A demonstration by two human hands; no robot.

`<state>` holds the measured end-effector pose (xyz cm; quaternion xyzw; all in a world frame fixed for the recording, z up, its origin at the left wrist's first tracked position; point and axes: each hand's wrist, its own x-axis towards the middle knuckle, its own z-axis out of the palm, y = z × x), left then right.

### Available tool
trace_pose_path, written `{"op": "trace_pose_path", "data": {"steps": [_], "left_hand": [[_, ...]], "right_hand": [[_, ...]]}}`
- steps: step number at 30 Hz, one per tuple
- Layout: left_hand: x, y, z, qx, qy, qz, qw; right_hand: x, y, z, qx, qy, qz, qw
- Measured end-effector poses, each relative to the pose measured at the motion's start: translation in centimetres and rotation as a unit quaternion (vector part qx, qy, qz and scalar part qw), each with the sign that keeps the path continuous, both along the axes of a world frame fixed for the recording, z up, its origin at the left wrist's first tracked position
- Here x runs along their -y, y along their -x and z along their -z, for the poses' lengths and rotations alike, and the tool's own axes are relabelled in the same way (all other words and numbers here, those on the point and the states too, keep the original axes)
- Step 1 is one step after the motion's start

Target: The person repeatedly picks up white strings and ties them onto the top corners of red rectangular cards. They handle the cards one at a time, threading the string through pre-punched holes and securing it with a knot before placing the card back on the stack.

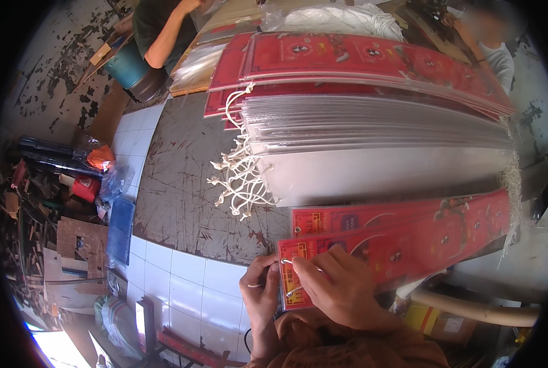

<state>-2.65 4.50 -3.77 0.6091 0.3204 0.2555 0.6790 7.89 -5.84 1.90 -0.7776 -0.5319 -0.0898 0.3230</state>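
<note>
Right hand [342, 287]: pinching white cord [287, 262] at end of red banner [402, 254]; left hand [260, 289]: curled by edge, grip unclear — best keep banner flat, draw cord evenly.

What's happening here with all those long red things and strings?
Someone is working on a long red printed banner with both hands. The right hand seems to pinch a white cord near the banner's left end. The left hand is right at that edge; what it grips is hard to see. Beyond, a pile of pale-backed banners lies on the table, with knotted cords dangling from its left end.
</note>
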Motion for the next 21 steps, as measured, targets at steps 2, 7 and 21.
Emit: {"op": "trace_pose_path", "data": {"steps": [2,7,21], "left_hand": [[-0.05,0.06,-0.08,-0.004,0.009,0.001,1.0],[-0.19,0.21,-0.11,-0.014,0.007,0.007,1.0],[-0.35,0.38,-0.07,0.049,0.074,0.009,0.996]], "right_hand": [[-0.17,0.1,0.09,-0.003,-0.001,-0.004,1.0],[-0.32,0.06,0.32,-0.027,-0.005,-0.015,1.0],[-0.95,0.03,0.35,-0.044,0.009,-0.036,0.998]]}}
